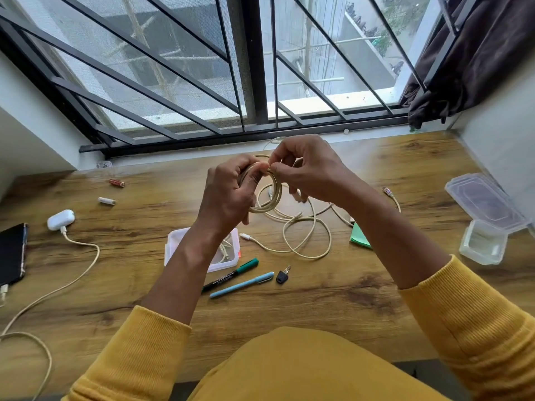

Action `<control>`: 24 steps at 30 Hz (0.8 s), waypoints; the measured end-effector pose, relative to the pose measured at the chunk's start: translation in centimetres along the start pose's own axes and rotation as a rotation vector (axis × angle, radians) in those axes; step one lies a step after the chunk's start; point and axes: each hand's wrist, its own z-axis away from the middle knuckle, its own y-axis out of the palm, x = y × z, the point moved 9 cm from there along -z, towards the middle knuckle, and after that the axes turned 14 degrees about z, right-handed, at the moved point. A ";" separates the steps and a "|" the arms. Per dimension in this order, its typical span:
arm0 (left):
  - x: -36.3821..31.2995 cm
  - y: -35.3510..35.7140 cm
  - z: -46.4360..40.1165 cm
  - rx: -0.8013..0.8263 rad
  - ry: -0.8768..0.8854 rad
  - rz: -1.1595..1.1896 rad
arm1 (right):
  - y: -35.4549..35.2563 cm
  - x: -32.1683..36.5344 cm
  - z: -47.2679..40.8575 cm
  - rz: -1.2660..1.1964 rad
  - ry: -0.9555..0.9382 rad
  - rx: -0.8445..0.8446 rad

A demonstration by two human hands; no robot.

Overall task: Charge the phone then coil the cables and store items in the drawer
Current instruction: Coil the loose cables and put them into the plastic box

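I have both hands up over the middle of the wooden tabletop (333,299). My left hand (228,195) has its fingers curled round a small round coil of cream cable (270,198), several loops stacked together, and my right hand (307,169) pinches the same coil at its top edge between thumb and fingertips. The coil hangs above the tabletop, not resting on it.

Just below my left wrist sits a shallow white plastic box (231,256), open, rectangular with rounded corners; a piece of pale cable lies inside it, partly hidden by my arm. Far right, a clear plastic tub (483,244) stands open, and its clear lid (486,201) lies beside it, touching it at one corner. I can't tell what, if anything, is in the tub.

A second cream cable (307,235) sprawls in loose loops on the wood grain under my hands, one white plug end pointing left. At the left edge the dark phone (11,253) lies flat with a plug at its near end; a long cable (72,279) runs from a white earbud case (60,219) towards the near left.

Two cylindrical batteries, one red (116,183) and one white (106,201), lie near the window. A green-capped marker (231,274), a light blue pen (241,285) and a black-headed key (282,274) lie close together.
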 end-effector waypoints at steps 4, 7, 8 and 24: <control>0.0 -0.3 -0.1 -0.011 -0.030 0.116 | 0.3 -0.3 0.3 -0.063 0.021 0.000; 0.2 -0.3 -0.3 0.007 -0.037 0.152 | 0.3 -0.3 0.5 -0.073 0.012 -0.021; 0.3 -0.2 -0.4 0.010 -0.042 0.163 | 0.3 -0.3 0.5 -0.085 0.012 -0.027; 0.7 -0.8 -1.0 -0.123 -0.120 0.456 | 0.2 1.5 0.7 -0.301 -0.054 -0.065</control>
